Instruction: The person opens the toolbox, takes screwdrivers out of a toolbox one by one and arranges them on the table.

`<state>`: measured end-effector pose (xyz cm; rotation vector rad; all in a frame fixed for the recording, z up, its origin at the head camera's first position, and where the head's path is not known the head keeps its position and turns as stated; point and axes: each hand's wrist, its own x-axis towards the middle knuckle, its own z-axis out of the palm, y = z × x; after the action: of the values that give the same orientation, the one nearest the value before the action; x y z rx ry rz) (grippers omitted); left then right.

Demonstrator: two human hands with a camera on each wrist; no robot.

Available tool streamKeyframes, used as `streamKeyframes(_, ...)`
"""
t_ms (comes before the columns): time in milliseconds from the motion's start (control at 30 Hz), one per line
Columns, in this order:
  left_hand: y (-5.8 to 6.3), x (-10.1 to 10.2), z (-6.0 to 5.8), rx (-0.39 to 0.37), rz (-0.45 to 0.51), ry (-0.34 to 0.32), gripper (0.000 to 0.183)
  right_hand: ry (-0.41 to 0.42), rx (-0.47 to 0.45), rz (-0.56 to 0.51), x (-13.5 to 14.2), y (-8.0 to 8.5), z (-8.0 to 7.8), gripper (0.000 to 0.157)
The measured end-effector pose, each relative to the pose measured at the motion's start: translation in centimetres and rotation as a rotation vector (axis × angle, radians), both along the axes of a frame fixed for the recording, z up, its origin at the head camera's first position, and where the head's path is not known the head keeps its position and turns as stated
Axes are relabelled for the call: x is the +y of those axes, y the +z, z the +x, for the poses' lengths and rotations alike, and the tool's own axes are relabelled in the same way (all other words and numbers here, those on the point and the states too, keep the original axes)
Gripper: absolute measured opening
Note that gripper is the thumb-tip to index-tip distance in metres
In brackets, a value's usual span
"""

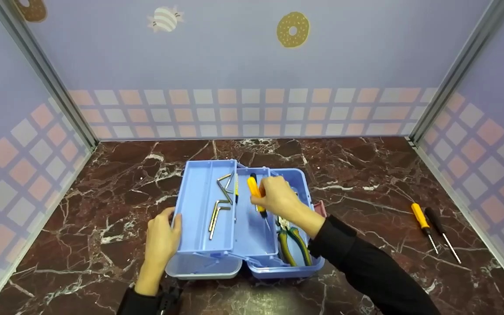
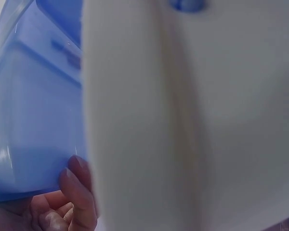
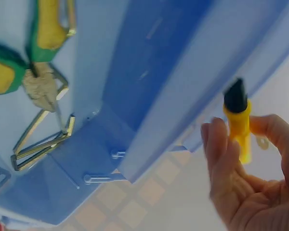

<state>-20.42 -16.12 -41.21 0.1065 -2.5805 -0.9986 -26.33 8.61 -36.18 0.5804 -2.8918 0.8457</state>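
An unfolded blue toolbox (image 1: 256, 236) stands with its trays spread. My right hand (image 1: 277, 194) pinches the yellow handle of a screwdriver (image 1: 254, 188) between thumb and fingers, over the middle tray (image 1: 252, 238); its shaft slants down. In the right wrist view the screwdriver (image 3: 237, 120) shows its black collar. Beneath that hand, the black end of another tool (image 1: 253, 176) shows in the tray. At the left tray's outer wall, my left hand (image 1: 161, 238) grips the edge. In the left wrist view its fingers (image 2: 79, 192) curl beside the blue wall.
Several hex keys (image 1: 219, 214) lie in the left tray (image 1: 199, 205). Green-and-yellow pliers (image 1: 285, 245) rest in the toolbox's right compartment, with more hex keys (image 3: 41, 144) near them. On the marble-patterned table (image 1: 365, 183) at right lie a yellow screwdriver (image 1: 420, 217) and a black screwdriver (image 1: 435, 221).
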Motion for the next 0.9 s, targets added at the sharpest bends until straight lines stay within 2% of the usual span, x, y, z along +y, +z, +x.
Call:
streamKeyframes(100, 0.0, -0.1, 0.0, 0.001, -0.002, 0.005, 0.026, 0.011, -0.015, -0.120, 0.2, 1.1, 0.0, 0.013)
streamKeyframes(200, 0.1, -0.1, -0.1, -0.006, -0.002, 0.004, 0.026, -0.011, -0.064, -0.215, 0.6, 2.3, -0.1, 0.013)
streamKeyframes(367, 0.1, -0.2, -0.1, -0.016, -0.002, 0.005, 0.026, -0.066, -0.131, -0.274, 2.4, 3.8, -0.5, 0.016)
streamKeyframes(500, 0.1, -0.2, 0.0, -0.014, -0.004, 0.007, 0.026, -0.087, -0.114, -0.277, 5.1, 4.1, -1.0, 0.018)
streamKeyframes(633, 0.1, -0.2, 0.0, -0.026, -0.007, 0.010, 0.026, -0.134, -0.063, -0.238, 8.7, 3.6, -1.4, 0.020)
streamKeyframes(900, 0.0, -0.1, 0.0, -0.015, 0.003, 0.001, 0.026, -0.264, 0.058, -0.071, 17.0, 1.6, -1.8, 0.021)
